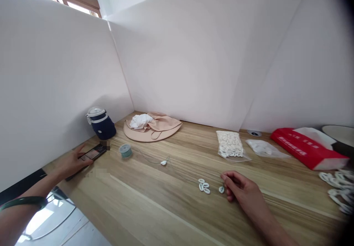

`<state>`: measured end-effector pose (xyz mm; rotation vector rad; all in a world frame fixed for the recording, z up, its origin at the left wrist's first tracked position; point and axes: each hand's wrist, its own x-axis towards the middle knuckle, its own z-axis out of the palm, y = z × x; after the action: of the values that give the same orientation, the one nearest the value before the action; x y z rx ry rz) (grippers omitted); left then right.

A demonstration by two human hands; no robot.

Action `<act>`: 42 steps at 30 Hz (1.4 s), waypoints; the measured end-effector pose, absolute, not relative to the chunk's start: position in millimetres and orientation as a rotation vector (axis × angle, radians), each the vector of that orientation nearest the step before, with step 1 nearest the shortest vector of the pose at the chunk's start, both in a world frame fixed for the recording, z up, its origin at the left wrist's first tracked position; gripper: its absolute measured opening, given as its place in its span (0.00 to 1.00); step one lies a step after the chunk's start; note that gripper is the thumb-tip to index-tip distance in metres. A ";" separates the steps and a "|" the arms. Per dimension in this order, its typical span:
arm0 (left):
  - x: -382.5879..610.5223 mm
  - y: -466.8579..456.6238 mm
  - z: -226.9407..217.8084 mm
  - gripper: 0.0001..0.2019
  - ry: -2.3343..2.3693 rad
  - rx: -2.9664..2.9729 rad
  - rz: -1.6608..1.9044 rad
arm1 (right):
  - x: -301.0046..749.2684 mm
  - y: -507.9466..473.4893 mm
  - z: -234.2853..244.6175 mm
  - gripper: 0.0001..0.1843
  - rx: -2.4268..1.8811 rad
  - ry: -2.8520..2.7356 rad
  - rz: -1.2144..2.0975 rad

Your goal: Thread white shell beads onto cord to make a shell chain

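Observation:
My left hand (74,162) lies flat across a dark smartphone (92,153) near the table's left edge. My right hand (238,186) rests on the wooden table (143,201), its fingertips curled where a thin thread (190,176) seems to end. That thread runs back past a white cowrie shell (163,162) to a pale teal spool (125,151). Just left of my right fingers lies one small shell (221,189), next to a little group of cowrie shells (203,186). A clear bag of shells (230,144) lies farther back.
A navy insulated bottle (101,125) and a peach sun hat (152,130) with white cloth (141,120) stand by the white partition walls. To the right are a plastic bag (264,148), a red tissue box (308,148) and a heap of white shell strands (340,190).

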<state>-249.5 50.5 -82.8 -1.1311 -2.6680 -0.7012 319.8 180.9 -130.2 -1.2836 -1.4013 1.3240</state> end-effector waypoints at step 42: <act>110.1 181.8 -75.5 0.14 -1.858 -3.182 -0.589 | 327.4 188.8 -137.7 0.15 -1.256 -1.109 1.150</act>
<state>110.1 181.8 -75.5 -3.1824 -1.8579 -0.5889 327.4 188.8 -137.7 -1.2564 -1.1092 1.1500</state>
